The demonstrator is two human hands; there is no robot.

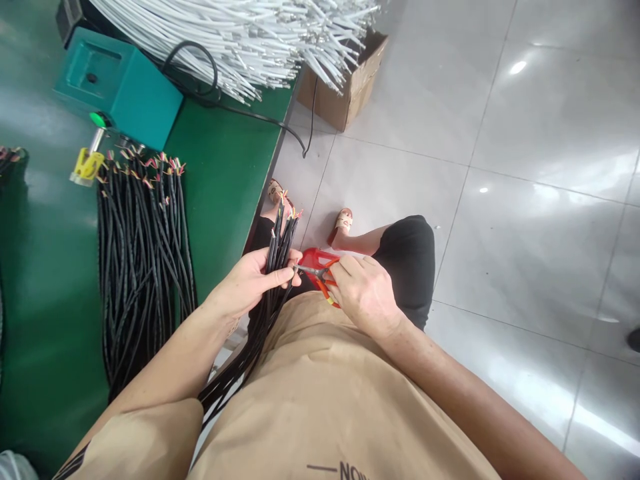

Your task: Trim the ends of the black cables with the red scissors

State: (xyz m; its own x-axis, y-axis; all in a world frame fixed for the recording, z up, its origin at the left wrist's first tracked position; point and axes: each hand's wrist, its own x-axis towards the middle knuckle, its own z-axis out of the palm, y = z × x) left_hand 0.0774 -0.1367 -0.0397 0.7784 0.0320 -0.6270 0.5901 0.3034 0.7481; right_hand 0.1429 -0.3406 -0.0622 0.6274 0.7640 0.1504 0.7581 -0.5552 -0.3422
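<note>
Bundle of black cables [270,303] is located just beyond the edge of the green table [230,173], in front of the tan shirt [350,373]. The left hand [250,280] grasps this bundle near its coloured ends, probably so that these ends stand together and free above the fingers. The right hand [367,290] is closed around the orange handles of a small hand tool [320,272], also off the table; its metal tip points to the left thumb, maybe because both hands must meet at one spot. Whether the tip touches a cable, I cannot tell.

Both elbows are bent. The left thumb lies across the cables, while the other fingers curve behind them. The right hand shows its back upward, with curled fingers. On the table rests a larger pile of similar cables [145,280], their ends roughly aligned, perhaps for good order; one teal device [145,100] stands on the table, beside these ends.
</note>
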